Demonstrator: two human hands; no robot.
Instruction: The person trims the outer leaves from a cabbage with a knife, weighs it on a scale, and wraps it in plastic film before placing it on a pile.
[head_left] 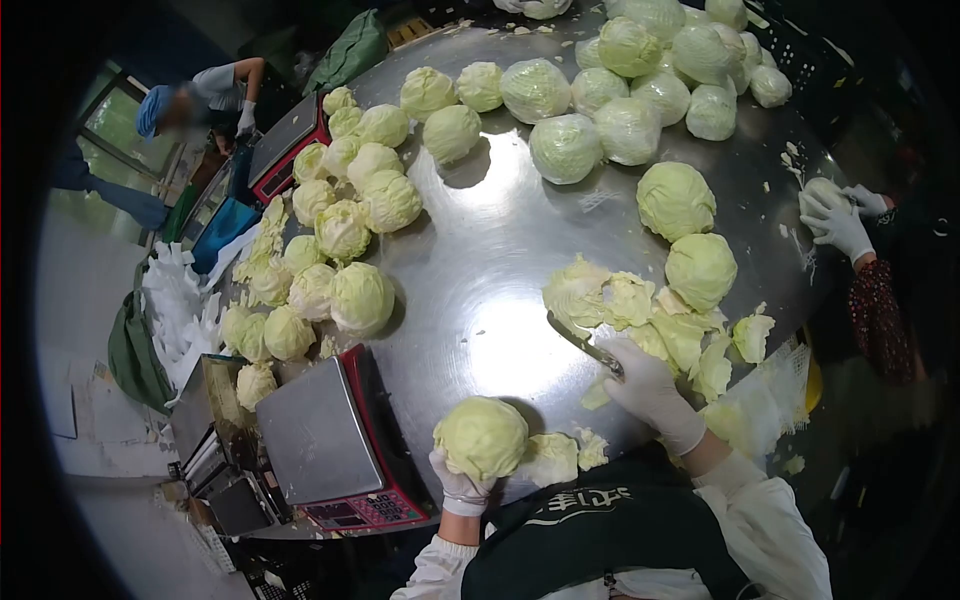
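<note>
My left hand, in a white glove, is wrapped round the lower side of a pale green cabbage at the near edge of the table. In my gloved right hand is a knife, its thin curved blade pointing away to the left over the metal. Loose cabbage leaves lie in a heap beyond and to the right of that hand. Beside the held cabbage lies a trimmed leaf. Two whole cabbages, one of them this near cabbage, stand beyond the leaf heap.
A red scale with a steel plate stands left; another scale is farther back. Bare cabbages crowd the left, film-wrapped cabbages the far side of the metal table. Co-workers' gloved hands work at the right and far edges.
</note>
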